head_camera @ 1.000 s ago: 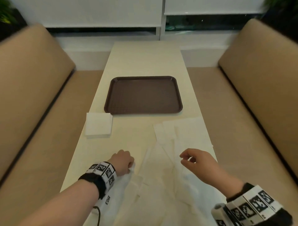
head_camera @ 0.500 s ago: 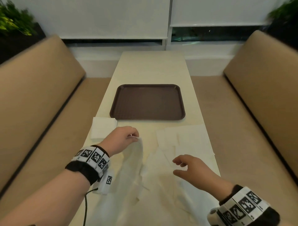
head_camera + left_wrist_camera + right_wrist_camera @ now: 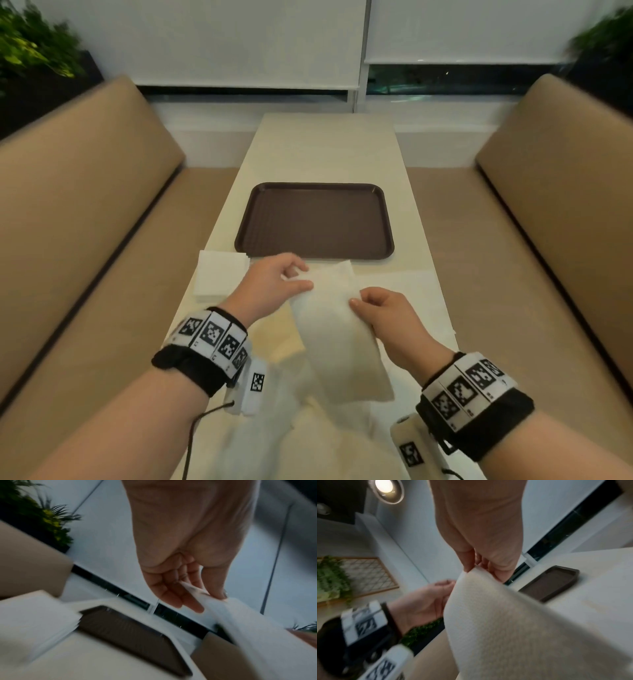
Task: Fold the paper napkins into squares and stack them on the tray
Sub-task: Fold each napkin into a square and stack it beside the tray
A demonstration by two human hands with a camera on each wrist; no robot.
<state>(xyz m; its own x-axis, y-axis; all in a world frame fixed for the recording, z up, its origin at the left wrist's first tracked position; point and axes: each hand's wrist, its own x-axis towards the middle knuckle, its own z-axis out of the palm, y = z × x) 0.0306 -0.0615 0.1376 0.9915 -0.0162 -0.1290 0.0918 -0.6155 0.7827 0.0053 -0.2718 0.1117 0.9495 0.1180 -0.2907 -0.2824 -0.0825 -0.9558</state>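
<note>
A white paper napkin (image 3: 337, 329) hangs above the table, held up by both hands. My left hand (image 3: 274, 287) pinches its upper left edge between thumb and fingers, and the left wrist view shows the napkin (image 3: 240, 615) running out from under the thumb. My right hand (image 3: 380, 308) pinches the right edge, with the napkin (image 3: 513, 622) draped below it in the right wrist view. The dark brown tray (image 3: 315, 219) lies empty just beyond the hands. A stack of folded white napkins (image 3: 221, 279) sits left of the tray's near corner.
Loose unfolded napkins (image 3: 421, 294) lie on the cream table (image 3: 325, 147) under and to the right of my hands. Tan bench seats (image 3: 85, 212) flank the narrow table on both sides. A window wall closes the far end.
My left hand lifted a napkin off the pile and carried it up and forward. My right hand rose from the pile and took hold of the napkin's right edge.
</note>
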